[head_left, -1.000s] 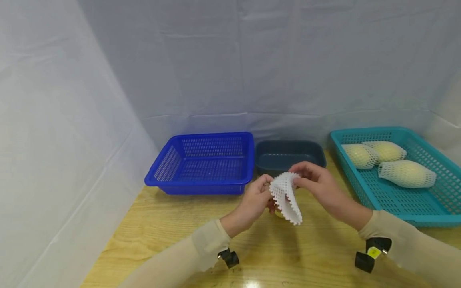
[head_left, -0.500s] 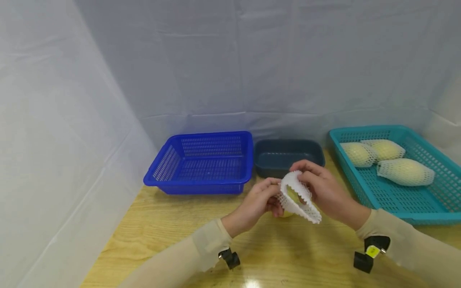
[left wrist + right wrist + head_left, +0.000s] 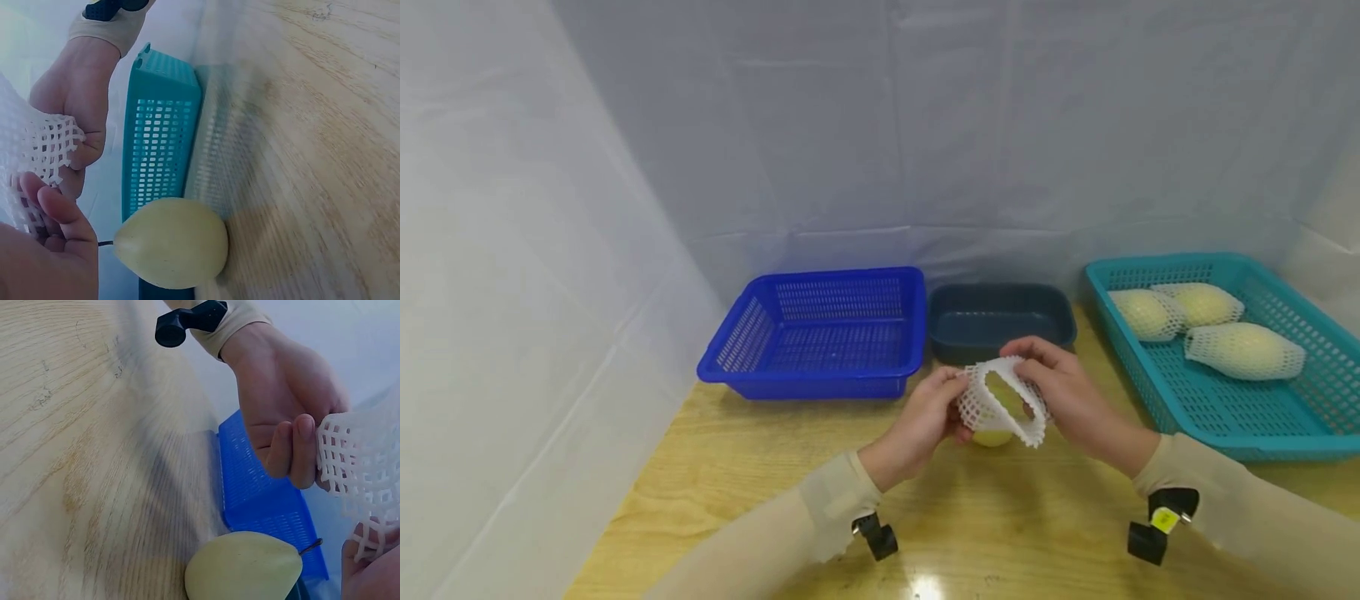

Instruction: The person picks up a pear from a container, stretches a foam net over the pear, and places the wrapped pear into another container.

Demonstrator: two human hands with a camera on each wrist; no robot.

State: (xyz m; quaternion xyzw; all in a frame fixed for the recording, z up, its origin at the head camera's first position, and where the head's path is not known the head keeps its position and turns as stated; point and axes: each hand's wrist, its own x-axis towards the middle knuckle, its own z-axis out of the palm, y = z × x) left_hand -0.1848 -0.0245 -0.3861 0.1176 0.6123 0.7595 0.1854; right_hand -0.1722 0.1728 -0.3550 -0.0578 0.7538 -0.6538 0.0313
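Note:
Between my hands a white foam fruit net (image 3: 981,400) is stretched into an open-ended sleeve, held above the table. My left hand (image 3: 921,421) grips its left edge, and my right hand (image 3: 1063,392) pinches the opposite edge. Below the net a bare pale yellow pear (image 3: 172,244) stands on the wooden table with its dark stem up. In the head view the net covers most of the pear; only its lower part shows. The right wrist view shows the pear (image 3: 244,569) apart from the net, with the left fingers curled on the mesh.
At the back left stands a blue basket (image 3: 820,387). A dark blue-grey tub (image 3: 1000,287) sits behind my hands. On the right, a teal basket (image 3: 1292,450) holds netted pears (image 3: 1247,350). Pale sheeting (image 3: 880,125) encloses the table (image 3: 737,492).
The net has turned and spread from a drooping fold to an open ring, swinging right and then back left. Both hands keep hold of it.

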